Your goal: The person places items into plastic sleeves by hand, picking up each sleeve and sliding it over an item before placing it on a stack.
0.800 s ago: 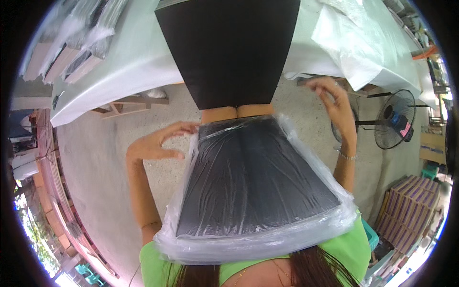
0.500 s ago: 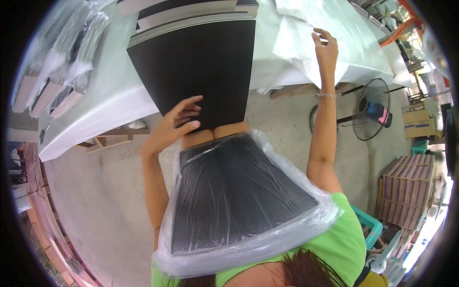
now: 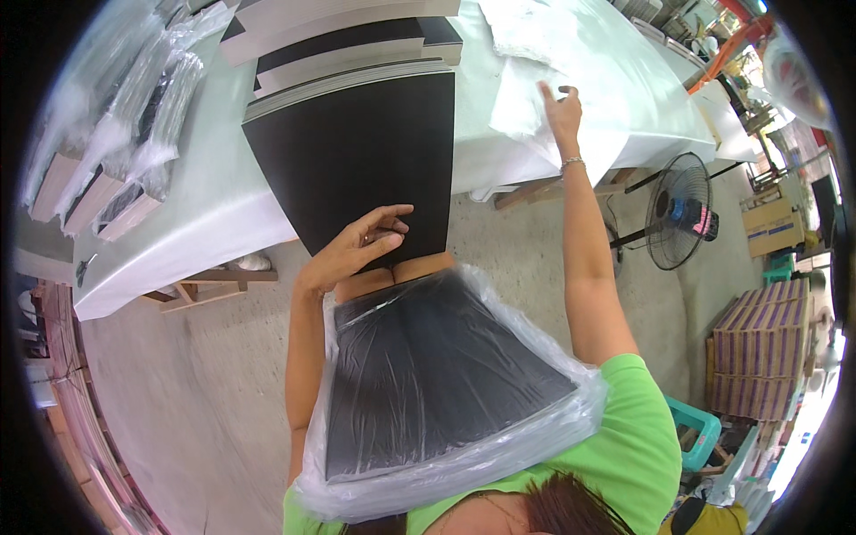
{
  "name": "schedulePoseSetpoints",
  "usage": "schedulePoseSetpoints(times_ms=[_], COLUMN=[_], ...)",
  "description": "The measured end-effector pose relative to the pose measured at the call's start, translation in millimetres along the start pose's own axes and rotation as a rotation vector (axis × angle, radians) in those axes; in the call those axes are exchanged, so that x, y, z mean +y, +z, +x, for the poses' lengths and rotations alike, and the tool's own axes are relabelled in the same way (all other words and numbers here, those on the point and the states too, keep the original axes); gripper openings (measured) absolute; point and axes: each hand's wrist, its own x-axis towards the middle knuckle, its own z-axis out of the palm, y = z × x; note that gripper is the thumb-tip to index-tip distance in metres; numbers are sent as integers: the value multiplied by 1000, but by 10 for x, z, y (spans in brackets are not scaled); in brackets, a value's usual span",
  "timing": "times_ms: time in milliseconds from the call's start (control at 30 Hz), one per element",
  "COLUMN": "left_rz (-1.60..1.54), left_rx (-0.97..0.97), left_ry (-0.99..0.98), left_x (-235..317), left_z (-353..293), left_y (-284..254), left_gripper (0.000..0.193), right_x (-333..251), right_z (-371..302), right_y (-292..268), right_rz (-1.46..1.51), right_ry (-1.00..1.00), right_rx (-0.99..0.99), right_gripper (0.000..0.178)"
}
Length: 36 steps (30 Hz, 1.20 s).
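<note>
A stack of large black boards or sheets with pale edges (image 3: 366, 143) reaches from the table toward my legs. My left hand (image 3: 361, 241) hovers over its near end, fingers loosely stretched and thumb apart, holding nothing I can see. Against my body lies a black panel wrapped in clear plastic (image 3: 437, 374), its edges bunched with film. My right arm extends to the far right, where my right hand (image 3: 563, 111) is over thin white plastic sheets or bags (image 3: 517, 94) on the table. Its fingers are parted; whether they touch the plastic is unclear.
More black, pale-edged stacks (image 3: 339, 58) stand behind. Plastic-wrapped bundles (image 3: 134, 169) lie on the left of the white-covered table (image 3: 223, 196), with small scissors (image 3: 85, 266) near its corner. A fan (image 3: 682, 212), boxes (image 3: 758, 348) and a teal stool (image 3: 695, 432) are at right.
My left hand has moved slightly right over the black stack. My right hand has shifted left and lower, over the white plastic. The view has tilted a little.
</note>
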Motion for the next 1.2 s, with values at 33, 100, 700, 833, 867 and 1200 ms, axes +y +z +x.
schedulePoseSetpoints(times_ms=[33,100,700,833,867,1200], left_rz=[4,8,-181,-216,-203,-129], left_rx=[9,23,-39,213,304,527], left_ry=[4,4,343,282,348,105], left_x=[7,17,630,529,452,272], left_z=[-17,-57,-168,-283,-288,-407], left_y=[1,2,373,244,235,141], left_gripper=[51,49,66,80,80,44], right_x=[0,-9,-1630,-1774,-1780,-1695], right_z=[5,2,-1404,-1640,-1674,-1808], right_y=[-29,-102,-1461,-1389,-1367,-1321], right_rz=[-70,-210,886,941,905,935], right_ry=[-14,-45,-453,-325,-284,-98], right_rx=[-80,-243,-840,-807,-835,-912], right_gripper=[47,45,32,32,33,54])
